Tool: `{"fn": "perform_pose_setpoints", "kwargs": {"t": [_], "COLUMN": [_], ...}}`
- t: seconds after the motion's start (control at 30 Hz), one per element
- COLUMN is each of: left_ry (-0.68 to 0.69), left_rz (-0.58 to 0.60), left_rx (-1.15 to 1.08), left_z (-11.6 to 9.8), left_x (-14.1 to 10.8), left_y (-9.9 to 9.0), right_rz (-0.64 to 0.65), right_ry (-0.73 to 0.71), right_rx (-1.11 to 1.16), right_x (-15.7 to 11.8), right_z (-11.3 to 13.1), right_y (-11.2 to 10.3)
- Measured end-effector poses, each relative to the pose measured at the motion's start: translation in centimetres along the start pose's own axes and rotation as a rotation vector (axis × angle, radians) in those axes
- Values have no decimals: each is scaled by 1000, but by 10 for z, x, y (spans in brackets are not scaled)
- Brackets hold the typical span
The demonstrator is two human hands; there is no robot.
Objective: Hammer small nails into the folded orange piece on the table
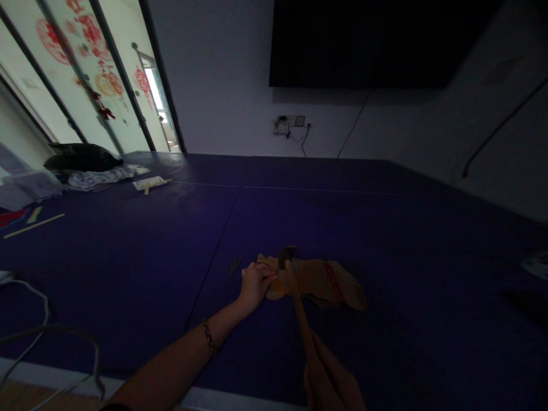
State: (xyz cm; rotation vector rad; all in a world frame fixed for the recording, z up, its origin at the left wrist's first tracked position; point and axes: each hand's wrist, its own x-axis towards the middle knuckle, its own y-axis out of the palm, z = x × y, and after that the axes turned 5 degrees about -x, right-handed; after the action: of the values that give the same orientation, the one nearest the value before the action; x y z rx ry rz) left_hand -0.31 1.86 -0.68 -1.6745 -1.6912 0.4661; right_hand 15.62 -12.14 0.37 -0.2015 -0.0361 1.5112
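Gripping one hammer [298,298] is one right hand [329,379]; left hand [254,285], hold unclear, touches cardboard [317,278].

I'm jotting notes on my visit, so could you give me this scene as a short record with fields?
Left hand: at the left end of a brown piece; anything pinched is too small to tell
Right hand: grips a wooden-handled hammer
Hammer head: over the brown piece; contact unclear
Brown piece: ragged-edged, red stripe towards its right
Left of left hand: thin dark rods
Surface: dark blue-purple
Wall: large dark screen
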Motion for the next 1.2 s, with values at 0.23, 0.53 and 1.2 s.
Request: {"fn": "perform_pose_setpoints", "kwargs": {"t": [0.23,0.53,1.2], "left_ry": [-10,-19,-23], "left_rz": [2,-3,8], "left_rx": [14,8,-8], "left_z": [0,0,-1], "left_x": [0,0,0], "left_y": [1,0,0], "right_rz": [19,46,50], "right_ry": [34,-10,2], "right_rx": [8,-77,-72], "right_x": [0,-1,-2], "right_z": [7,14,13], "right_y": [0,0,4]}}
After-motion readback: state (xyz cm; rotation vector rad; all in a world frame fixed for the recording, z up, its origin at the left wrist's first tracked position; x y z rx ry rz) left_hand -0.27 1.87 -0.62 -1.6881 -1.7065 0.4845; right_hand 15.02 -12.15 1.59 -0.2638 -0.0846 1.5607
